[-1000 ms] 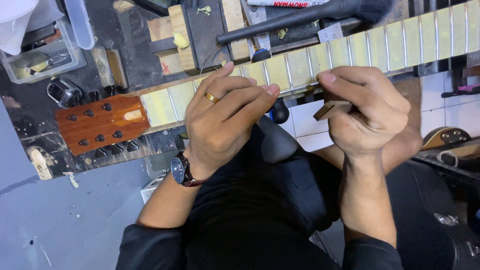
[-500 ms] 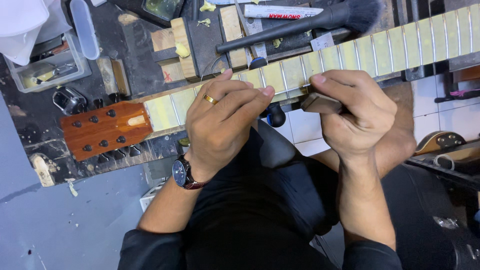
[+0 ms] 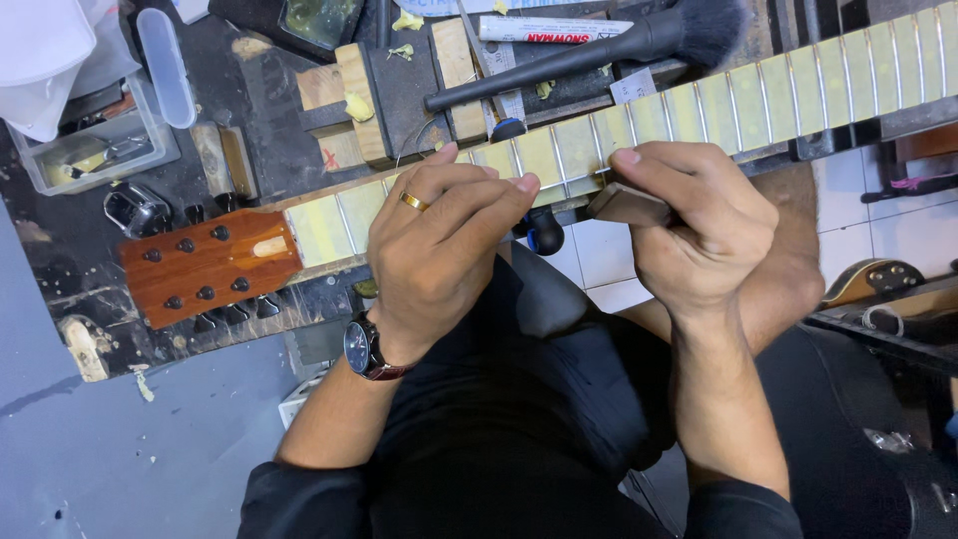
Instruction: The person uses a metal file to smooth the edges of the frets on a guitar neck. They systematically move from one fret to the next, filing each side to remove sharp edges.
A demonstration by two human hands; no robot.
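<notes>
While pressing flat on the taped guitar neck, left hand with grip spread; right hand grip pinching a small wooden block against neck edge.

Workbench: dark, worn, paint-scarred top carrying wooden blocks, a clear plastic tray of small parts at the left edge, and a long black brush beside a white marker along the far side. Floor: grey painted concrete lower left, scuffed and flecked with pale scraps; white square tiles with dark grout centre and right. Right margin: part of another guitar body, brown with a pale edge; lighting even and soft, without hard shadows
</notes>
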